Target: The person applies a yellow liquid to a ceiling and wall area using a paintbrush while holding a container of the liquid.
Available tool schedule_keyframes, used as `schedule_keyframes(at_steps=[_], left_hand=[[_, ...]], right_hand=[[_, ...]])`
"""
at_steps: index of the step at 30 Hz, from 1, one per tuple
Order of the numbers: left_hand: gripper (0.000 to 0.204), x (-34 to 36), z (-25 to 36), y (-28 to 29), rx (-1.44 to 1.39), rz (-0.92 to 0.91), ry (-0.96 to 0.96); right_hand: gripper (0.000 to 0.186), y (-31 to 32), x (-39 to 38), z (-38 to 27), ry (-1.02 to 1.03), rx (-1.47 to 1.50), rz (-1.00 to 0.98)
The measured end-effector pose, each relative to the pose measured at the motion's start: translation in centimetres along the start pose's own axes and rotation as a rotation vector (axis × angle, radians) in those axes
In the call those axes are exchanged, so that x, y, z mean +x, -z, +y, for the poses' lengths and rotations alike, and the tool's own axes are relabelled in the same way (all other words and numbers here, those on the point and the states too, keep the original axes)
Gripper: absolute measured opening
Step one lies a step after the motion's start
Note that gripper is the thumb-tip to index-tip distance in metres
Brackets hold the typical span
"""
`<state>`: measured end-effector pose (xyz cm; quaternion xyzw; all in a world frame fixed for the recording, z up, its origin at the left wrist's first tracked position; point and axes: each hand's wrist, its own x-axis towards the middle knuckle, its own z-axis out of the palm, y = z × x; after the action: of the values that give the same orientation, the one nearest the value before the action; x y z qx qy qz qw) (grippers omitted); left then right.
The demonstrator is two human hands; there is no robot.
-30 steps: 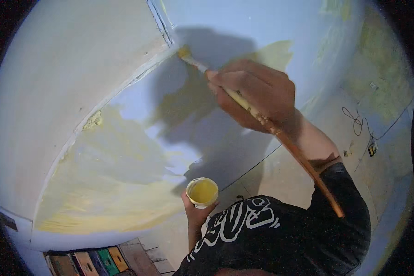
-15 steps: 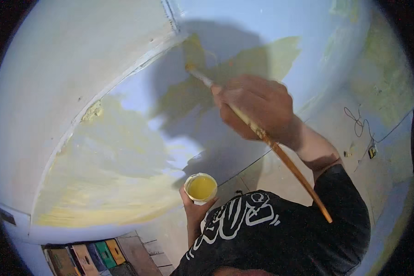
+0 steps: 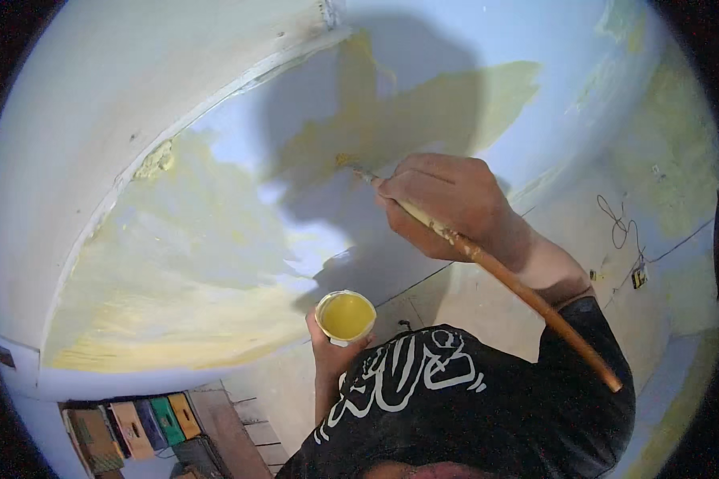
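Observation:
In my right hand point(image 3: 451, 203) I grip a long-handled paintbrush point(image 3: 519, 291), its fingers closed round the pale, paint-smeared part of the handle. The yellowed bristle tip lies at the wall point(image 3: 208, 215), over a yellow-painted patch inside my shadow; whether it touches is hard to tell. My left hand point(image 3: 331, 351) is wrapped round a small white cup point(image 3: 344, 316) of yellow paint, held upright near my chest. Yellow paint covers the wall unevenly, with pale blue areas between the strokes.
A ridge point(image 3: 188, 124) borders the painted area on the left, with a rough crumbly lump point(image 3: 155, 160) on it. Folders or binders point(image 3: 164, 419) stand at the lower left. On the right, a thin dark cable point(image 3: 627, 227) and a small yellow-black object point(image 3: 638, 277) lie on the tiled floor.
My right hand has brought the brush down the wall, from near the upper ridge to lower in the painted patch. The cup remains in my left hand, and the whole view has shifted slightly.

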<state>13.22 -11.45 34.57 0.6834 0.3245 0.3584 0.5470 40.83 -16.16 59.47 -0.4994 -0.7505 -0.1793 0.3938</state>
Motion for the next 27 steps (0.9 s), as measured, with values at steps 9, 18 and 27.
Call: schedule_keyframes(at_steps=[9, 18, 27], left_hand=[[0.111, -0.3, -0.1, 0.2, -0.056, -0.001, 0.079], [0.097, 0.0, -0.3, 0.4, 0.042, 0.005, -0.038], [0.097, -0.2, 0.0, 1.0, 0.007, 0.001, -0.027]], right_hand=[[0.02, 1.7, 3.0, 1.3, 0.224, -0.301, 0.37], [0.022, 0.3, -0.4, 1.3, 0.119, -0.054, 0.087], [0.018, -1.0, -1.9, 1.6, 0.062, -0.208, 0.182]])
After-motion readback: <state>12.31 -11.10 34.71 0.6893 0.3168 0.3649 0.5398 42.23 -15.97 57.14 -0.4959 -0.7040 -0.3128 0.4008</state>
